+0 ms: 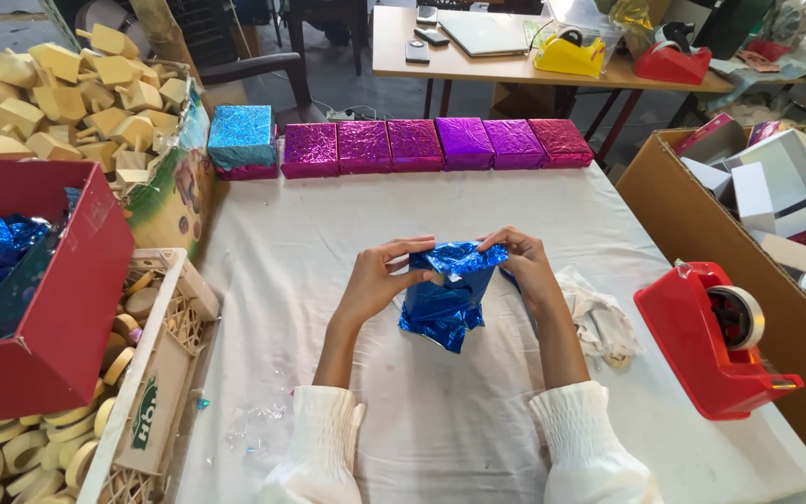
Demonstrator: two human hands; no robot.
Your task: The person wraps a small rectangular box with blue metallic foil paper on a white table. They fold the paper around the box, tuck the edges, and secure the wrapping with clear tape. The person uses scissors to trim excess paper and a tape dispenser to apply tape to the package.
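Blue foil wrap (448, 297) hangs between both hands above the white-covered counter (440, 420), crinkled and bunched around something boxy that cannot be seen. The left hand (377, 280) pinches its upper left edge with closed fingertips; the right hand (526, 269) grips the upper right edge the same way. The foil looks thin, light, slippery and easy to tear or crease, so the folded top edges seem the safest hold. A red tape dispenser (715, 341) sits near the right, and 6 magenta wrapped boxes (436, 145) line the far edge.
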